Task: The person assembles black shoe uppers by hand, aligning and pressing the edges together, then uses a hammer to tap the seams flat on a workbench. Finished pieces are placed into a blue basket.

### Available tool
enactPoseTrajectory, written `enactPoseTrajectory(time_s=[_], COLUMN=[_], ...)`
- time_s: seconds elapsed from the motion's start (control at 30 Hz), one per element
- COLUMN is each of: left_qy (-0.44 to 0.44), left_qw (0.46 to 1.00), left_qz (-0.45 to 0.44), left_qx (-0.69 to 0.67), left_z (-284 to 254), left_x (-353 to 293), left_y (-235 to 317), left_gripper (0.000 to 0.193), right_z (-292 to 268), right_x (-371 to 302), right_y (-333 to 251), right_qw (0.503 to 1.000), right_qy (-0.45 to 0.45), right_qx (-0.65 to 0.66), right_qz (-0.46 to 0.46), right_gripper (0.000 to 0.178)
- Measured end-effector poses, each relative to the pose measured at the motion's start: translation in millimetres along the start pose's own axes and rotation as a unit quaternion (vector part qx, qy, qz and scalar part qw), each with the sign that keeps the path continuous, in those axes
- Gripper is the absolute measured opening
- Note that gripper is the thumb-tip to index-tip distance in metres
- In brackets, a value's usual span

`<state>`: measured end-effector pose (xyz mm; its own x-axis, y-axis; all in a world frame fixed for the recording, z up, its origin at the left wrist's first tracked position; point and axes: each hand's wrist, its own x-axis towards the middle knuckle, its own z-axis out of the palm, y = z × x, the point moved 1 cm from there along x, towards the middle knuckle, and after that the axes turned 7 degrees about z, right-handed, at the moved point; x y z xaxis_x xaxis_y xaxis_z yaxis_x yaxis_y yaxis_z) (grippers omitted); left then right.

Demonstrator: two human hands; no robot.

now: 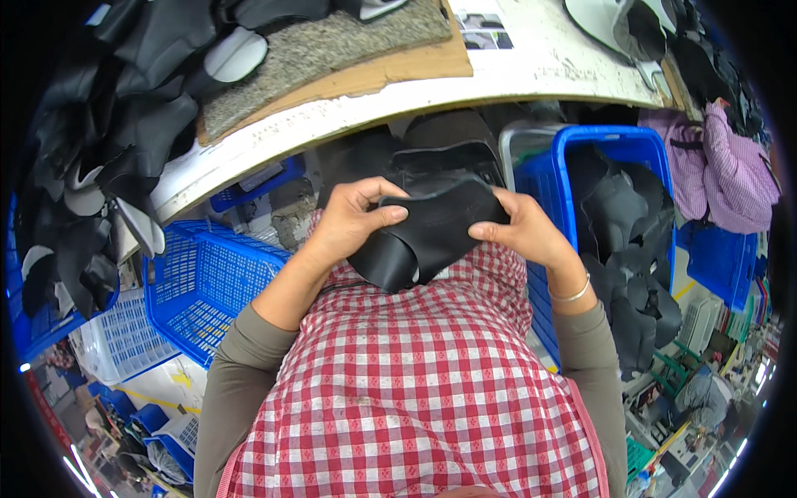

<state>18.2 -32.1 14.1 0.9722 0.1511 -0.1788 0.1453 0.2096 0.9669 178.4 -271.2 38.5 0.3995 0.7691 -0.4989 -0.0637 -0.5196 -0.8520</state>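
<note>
I'm standing in a factory workshop, by the look of it one for shoe or leather parts. Dark, leather-looking parts (149,75) lie heaped on the left of the white, scuffed bench (540,79), beside a speckled slab (332,62) and a sheet of printed photos (484,40). A tall blue crate (610,133) on the right is packed with more; a slatted blue basket (207,282) sits on the left. Yellow lines (158,400) mark the floor. Someone in purple striped sleeves (739,178) is off to the right, and the nearest person wears a checked apron (407,365).
</note>
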Motion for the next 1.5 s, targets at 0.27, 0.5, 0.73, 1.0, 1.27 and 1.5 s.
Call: enactPoseTrajectory(time_s=[0.27, 0.5, 0.73, 1.0, 1.27, 1.5], left_qy=[0.112, 0.208, 0.322, 0.308, 0.485, 0.289], left_qw=[0.762, 0.675, 0.652, 0.705, 0.697, 0.607], left_qz=[0.426, 0.35, 0.315, 0.32, 0.333, 0.259], left_qx=[0.475, 0.616, 0.61, 0.553, 0.41, 0.693], left_z=[-5.5, -15.5, -101.2, -124.8, -120.3, -80.5], left_x=[-4.5, -11.2, 34.7, 56.0, 25.9, 110.9], left_y=[178.4, 171.8, 91.8, 119.3, 146.5, 135.1], left_gripper=[0.03, 0.077, 0.082, 0.062, 0.04, 0.062], right_z=[18.3, 83.4, -33.9, -136.7, -132.6, -251.4], right_x=[-6.9, 103.0, 156.3, 275.7, 389.6, 361.5], right_y=[-74.5, -141.5, -103.9, -123.6, -182.9, -106.4], right_qw=[0.958, 0.947, 0.941, 0.921, 0.831, 0.808], right_qy=[0.123, 0.037, 0.179, 0.271, 0.34, 0.443], right_qx=[0.116, 0.156, 0.137, -0.153, -0.343, -0.23], right_qz=[-0.233, -0.28, -0.253, -0.233, -0.276, -0.314], right_gripper=[0.03, 0.03, 0.028, 0.025, 0.033, 0.027])
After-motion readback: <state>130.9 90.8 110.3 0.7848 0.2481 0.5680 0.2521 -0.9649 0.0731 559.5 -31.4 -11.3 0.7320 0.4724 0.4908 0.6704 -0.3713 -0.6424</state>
